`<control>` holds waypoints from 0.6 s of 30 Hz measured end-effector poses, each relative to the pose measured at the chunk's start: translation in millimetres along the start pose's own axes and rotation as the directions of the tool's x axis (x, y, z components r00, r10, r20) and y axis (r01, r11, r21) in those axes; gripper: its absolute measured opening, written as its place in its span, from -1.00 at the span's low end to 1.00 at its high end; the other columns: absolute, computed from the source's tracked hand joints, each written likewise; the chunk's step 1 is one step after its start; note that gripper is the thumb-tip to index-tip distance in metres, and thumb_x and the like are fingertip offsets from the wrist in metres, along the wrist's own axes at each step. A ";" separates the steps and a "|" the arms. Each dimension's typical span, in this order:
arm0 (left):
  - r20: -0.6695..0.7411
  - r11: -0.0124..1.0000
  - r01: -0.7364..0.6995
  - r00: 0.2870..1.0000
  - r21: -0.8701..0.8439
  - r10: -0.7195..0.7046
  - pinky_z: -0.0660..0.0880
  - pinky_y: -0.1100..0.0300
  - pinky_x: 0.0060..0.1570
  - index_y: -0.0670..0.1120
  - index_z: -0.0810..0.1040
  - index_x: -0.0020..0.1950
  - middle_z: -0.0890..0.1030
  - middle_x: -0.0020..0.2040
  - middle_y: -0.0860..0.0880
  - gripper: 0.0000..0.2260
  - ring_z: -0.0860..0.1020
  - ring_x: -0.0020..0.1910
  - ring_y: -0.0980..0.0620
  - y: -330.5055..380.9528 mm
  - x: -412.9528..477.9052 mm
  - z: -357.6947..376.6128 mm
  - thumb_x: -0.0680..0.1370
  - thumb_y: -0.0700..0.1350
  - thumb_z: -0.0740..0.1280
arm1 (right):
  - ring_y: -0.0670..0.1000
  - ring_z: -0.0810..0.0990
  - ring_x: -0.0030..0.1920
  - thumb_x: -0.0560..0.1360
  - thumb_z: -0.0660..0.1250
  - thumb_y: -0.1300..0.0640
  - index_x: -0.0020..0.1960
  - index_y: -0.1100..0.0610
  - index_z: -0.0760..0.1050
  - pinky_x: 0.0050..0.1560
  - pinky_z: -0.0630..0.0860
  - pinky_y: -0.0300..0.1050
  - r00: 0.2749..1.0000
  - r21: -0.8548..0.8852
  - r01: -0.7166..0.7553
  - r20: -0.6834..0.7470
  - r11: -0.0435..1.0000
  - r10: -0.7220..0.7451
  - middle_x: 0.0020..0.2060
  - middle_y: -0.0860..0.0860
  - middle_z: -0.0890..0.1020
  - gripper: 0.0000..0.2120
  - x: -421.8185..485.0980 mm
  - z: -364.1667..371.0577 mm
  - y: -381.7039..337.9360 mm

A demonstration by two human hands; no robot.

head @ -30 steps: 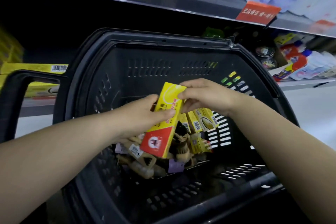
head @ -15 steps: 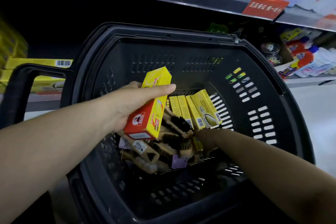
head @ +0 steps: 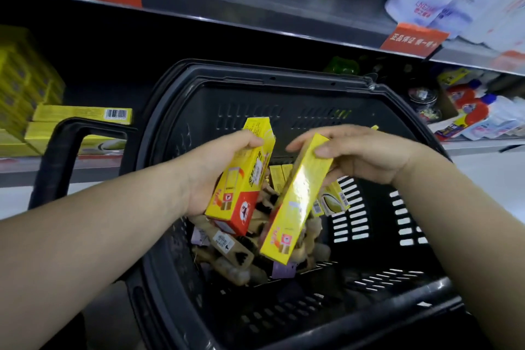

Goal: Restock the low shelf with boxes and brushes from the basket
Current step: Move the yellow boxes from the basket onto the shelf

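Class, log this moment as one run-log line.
stage: picking; left hand: holds yellow box; right hand: holds second yellow box; both over basket; brushes inside

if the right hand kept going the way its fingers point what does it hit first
Probably the yellow box held by the left hand: the right hand points left at its upper half, across a small gap. Depth is unclear, so it might pass behind.

Your forearms reach in from the near side, converging. Your left hand (head: 210, 176) grips a red-ended box (head: 244, 176); your right hand (head: 369, 159), palm down, pinches a yellow box (head: 295, 202) by its far end.
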State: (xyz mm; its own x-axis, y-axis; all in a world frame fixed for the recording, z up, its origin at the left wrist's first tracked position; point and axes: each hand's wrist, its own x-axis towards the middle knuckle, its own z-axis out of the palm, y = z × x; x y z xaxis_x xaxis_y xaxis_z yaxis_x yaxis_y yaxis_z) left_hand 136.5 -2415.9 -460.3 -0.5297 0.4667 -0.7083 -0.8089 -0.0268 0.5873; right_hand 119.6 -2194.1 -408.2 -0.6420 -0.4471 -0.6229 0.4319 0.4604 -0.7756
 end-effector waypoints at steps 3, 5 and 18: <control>0.102 0.998 0.011 0.995 0.054 -0.017 0.58 0.05 -0.14 -0.07 0.70 -0.25 0.70 -0.17 -0.11 -0.69 0.66 -0.29 -0.10 -0.3 -14.6 0.6 0.36 0.16 0.36 | -0.01 0.67 -0.24 0.41 0.31 -0.06 0.07 0.10 0.54 -0.27 0.59 -0.16 0.991 0.143 0.035 -0.134 0.989 -0.016 -0.22 0.00 0.69 -0.68 12.1 22.2 -4.1; 0.109 0.994 -0.032 0.994 0.101 0.021 0.57 0.02 -0.11 -0.03 0.71 -0.18 0.70 -0.08 -0.12 -0.64 0.68 -0.21 -0.10 0.3 -25.8 -4.4 0.24 0.21 0.39 | 0.01 0.66 -0.26 0.49 0.25 -0.09 0.04 0.09 0.55 -0.28 0.60 -0.14 0.970 0.201 0.064 -0.242 0.977 -0.014 -0.18 0.05 0.68 -0.71 18.0 35.4 -9.6; -0.030 0.836 -0.462 0.871 0.296 0.491 0.59 0.28 -0.27 -0.05 0.62 0.08 0.69 -0.04 -0.10 -0.71 0.65 -0.21 0.08 16.1 -115.6 -90.9 0.37 -0.05 0.47 | -0.05 0.65 -0.09 0.45 0.31 -0.04 0.16 0.13 0.46 -0.21 0.61 -0.18 0.918 0.033 0.312 -0.268 0.949 -0.292 -0.08 0.03 0.65 -0.64 55.4 128.6 -95.3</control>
State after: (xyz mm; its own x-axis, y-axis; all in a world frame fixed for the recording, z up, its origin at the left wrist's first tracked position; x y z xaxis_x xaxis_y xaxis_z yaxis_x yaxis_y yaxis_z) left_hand 161.6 -2550.6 -404.5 -0.8660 0.3669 -0.3398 -0.3565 0.0236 0.9340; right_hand 124.4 -2361.4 -381.9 -0.8853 -0.3397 -0.3177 0.2309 0.2719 -0.9342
